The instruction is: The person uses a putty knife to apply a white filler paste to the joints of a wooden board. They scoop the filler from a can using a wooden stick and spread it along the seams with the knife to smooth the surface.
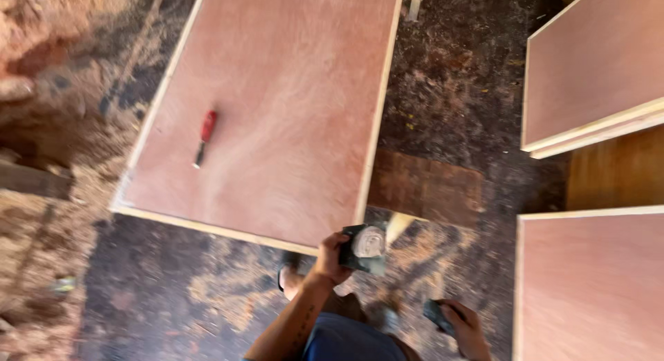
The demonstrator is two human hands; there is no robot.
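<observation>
Head view, looking straight down: we stand on a dark workshop floor [173,292] strewn with sawdust, a heap of shavings [41,29] at the upper left. Before us lies a large reddish plywood panel [277,105] edged in pale wood. A red-handled screwdriver [205,137] rests alone on its left half, well apart from both hands.

Our left hand [330,258] closes around a dark folded sheet of sandpaper [365,247], its pale worn face turned up, held just at the panel's near edge. Our right hand [465,325] is wrapped around a small dark object [438,314], low and to the right; blur keeps us from telling what it is. A foot in a sandal [289,279] shows below the left hand.

Two more panels [588,63] lean at the upper right, and another panel [595,285] lies at the lower right.

To sand well here, we judge it best to keep the sheet flat against the pale edge strip, stroke along its length with even pressure, and keep clear of the screwdriver.
</observation>
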